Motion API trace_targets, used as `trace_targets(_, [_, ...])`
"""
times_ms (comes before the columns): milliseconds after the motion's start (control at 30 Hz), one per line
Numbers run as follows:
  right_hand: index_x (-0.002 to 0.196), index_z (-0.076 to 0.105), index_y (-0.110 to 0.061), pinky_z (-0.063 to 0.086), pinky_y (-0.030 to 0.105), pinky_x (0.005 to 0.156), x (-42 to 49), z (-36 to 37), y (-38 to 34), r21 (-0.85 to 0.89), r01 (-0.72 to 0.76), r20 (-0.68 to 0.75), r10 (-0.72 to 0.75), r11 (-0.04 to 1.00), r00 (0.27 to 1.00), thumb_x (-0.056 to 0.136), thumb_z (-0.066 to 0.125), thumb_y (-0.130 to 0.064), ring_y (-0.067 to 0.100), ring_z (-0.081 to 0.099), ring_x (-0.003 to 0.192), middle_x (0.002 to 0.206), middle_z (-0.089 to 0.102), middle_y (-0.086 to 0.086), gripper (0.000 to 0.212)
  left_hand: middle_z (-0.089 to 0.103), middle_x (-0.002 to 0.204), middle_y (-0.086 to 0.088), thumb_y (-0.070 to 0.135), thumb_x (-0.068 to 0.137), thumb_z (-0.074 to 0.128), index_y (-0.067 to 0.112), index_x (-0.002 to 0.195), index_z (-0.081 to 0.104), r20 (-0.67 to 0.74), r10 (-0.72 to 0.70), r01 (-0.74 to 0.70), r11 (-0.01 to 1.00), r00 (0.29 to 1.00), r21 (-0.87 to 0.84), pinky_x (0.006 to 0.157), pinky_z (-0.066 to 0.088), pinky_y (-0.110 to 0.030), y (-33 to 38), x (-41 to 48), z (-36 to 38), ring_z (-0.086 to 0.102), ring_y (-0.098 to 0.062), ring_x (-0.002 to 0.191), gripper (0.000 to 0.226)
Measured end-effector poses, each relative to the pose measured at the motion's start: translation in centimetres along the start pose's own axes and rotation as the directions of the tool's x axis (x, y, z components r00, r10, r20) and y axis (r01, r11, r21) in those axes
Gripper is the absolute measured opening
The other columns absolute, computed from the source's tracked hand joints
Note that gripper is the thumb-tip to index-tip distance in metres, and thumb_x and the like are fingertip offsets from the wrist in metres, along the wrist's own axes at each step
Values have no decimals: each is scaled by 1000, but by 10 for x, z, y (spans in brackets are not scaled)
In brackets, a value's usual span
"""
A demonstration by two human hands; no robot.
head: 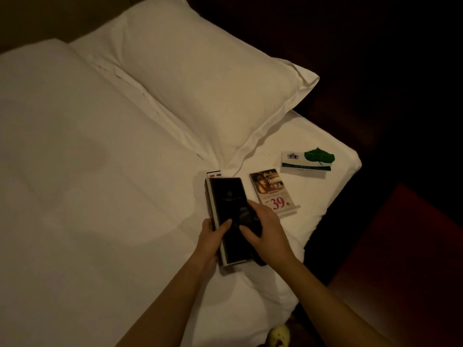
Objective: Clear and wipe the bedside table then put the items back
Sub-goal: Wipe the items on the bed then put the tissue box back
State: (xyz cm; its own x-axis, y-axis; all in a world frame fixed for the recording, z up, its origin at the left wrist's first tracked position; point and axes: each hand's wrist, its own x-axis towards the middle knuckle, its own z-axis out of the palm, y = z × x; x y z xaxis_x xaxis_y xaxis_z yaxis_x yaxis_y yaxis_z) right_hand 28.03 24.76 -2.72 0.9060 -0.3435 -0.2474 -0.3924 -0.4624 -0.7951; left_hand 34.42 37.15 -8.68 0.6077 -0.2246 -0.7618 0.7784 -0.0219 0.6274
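A black booklet (pixel 228 196) with pale page edges lies on the white bed (pixel 100 196). My left hand (pixel 210 240) grips its left edge, thumb on the cover. My right hand (pixel 265 230) rests on its lower right part, fingers around a small dark object (pixel 246 214) that I cannot identify. The tip of a remote control (pixel 214 174) with red and grey buttons shows beyond the booklet's far end. To the right, a promotional card (pixel 271 191) in a clear stand lies flat. Further right lies a white and green card (pixel 304 161) with a green leaf-shaped tag (pixel 319 156) on it.
A large white pillow (pixel 200 83) lies at the head of the bed, just behind the items. Right of the bed corner the room is very dark, with a reddish floor (pixel 413 246). Something pale yellow (pixel 279 335) shows on the floor at the bottom edge.
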Motion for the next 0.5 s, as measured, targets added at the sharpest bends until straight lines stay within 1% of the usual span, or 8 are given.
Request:
trace_targets(33, [140, 34, -19, 30, 29, 110, -3, 1, -5, -78, 56, 44, -53, 995, 998, 86, 61, -26, 18, 35, 130, 142, 40, 5, 60, 66, 108, -9, 31, 81, 70, 19, 117, 49, 25, 18, -18, 1000, 1000, 4, 65, 60, -33, 3, -8, 3, 69, -24, 93, 44])
trace_targets(100, [142, 31, -24, 24, 33, 114, -11, 4, -14, -240, 184, 108, -162, 953, 981, 89, 56, -33, 19, 27, 137, 149, 32, 5, 59, 67, 110, -9, 35, 86, 62, 20, 122, 49, 49, 75, -78, 994, 996, 73, 66, 59, -30, 10, -23, 8, 69, -22, 94, 41])
trace_targets(167, [140, 35, -22, 26, 37, 113, -16, 0, -22, -329, 271, 102, -251, 905, 963, 89, 53, -34, 23, 30, 137, 149, 36, 7, 55, 67, 111, -6, 37, 89, 55, 22, 126, 48, 68, 130, -138, 981, 989, 139, 69, 58, -26, 15, -36, 14, 69, -18, 94, 40])
trace_targets(233, [136, 43, -20, 35, 42, 107, -10, -18, -32, -366, 319, 71, -315, 874, 946, 88, 54, -32, 26, 39, 132, 143, 44, 9, 52, 66, 113, -3, 39, 92, 50, 23, 129, 47, 90, 167, -179, 972, 982, 153, 71, 55, -22, 20, -52, 21, 67, -13, 96, 40])
trace_targets(300, [135, 46, -17, 36, 44, 105, 4, -44, -39, -389, 321, 20, -340, 863, 940, 87, 56, -30, 28, 42, 129, 141, 47, 11, 50, 65, 114, 2, 47, 89, 49, 24, 130, 48, 120, 192, -210, 964, 974, 162, 72, 53, -19, 25, -68, 31, 66, -7, 96, 46])
trace_targets(367, [136, 45, -17, 29, 40, 109, 24, -75, -44, -396, 263, -49, -306, 880, 951, 89, 55, -30, 27, 38, 130, 142, 45, 11, 49, 67, 113, 8, 62, 77, 52, 26, 127, 51, 170, 213, -240, 957, 962, 164, 73, 54, -15, 28, -82, 43, 68, -3, 95, 62])
trace_targets(433, [137, 42, -17, 25, 36, 110, 39, -104, -49, -406, 197, -99, -257, 892, 961, 91, 52, -30, 25, 34, 132, 142, 44, 9, 49, 67, 116, 6, 71, 67, 51, 26, 126, 53, 219, 194, -235, 955, 956, 178, 86, 54, -22, 29, -95, 57, 66, -5, 102, 74])
trace_targets(500, [138, 40, -18, 26, 38, 110, 40, -125, -52, -448, 194, -79, -255, 873, 964, 91, 50, -32, 24, 33, 132, 143, 43, 9, 50, 68, 116, 4, 76, 67, 44, 29, 121, 58, 230, 193, -240, 951, 954, 196, 94, 52, -30, 31, -105, 72, 66, -8, 105, 73])
